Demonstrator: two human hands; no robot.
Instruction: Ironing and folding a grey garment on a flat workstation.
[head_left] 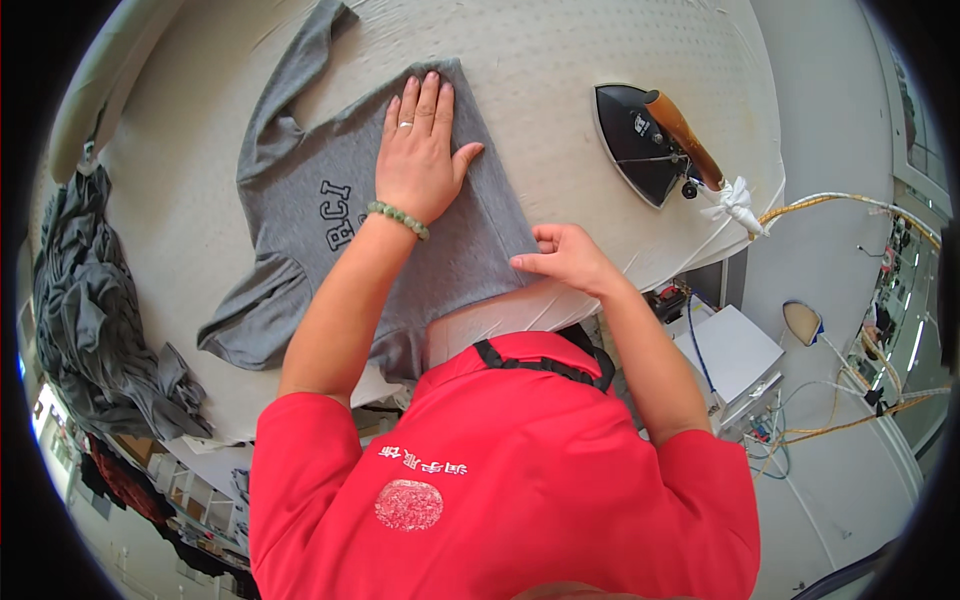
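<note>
A grey long-sleeved sweatshirt (300, 205) with dark outlined lettering lies on the pale padded ironing table (540, 60), its hem side to the right. My left hand (422, 150) rests flat on the cloth near its far right corner, fingers stretched out. A ring and a green bead bracelet (398, 219) are on that hand and wrist. At the near right corner, my right hand (568, 258) pinches the sweatshirt's edge between thumb and fingers. One sleeve reaches toward the far side; the other lies folded toward the near left.
A black iron (640, 140) with a wooden handle rests at the table's right, its cable wrapped in white cloth. Dark grey garments (95, 310) hang in a heap at the left edge. Below the table on the right are a white box (735, 350) and several cables.
</note>
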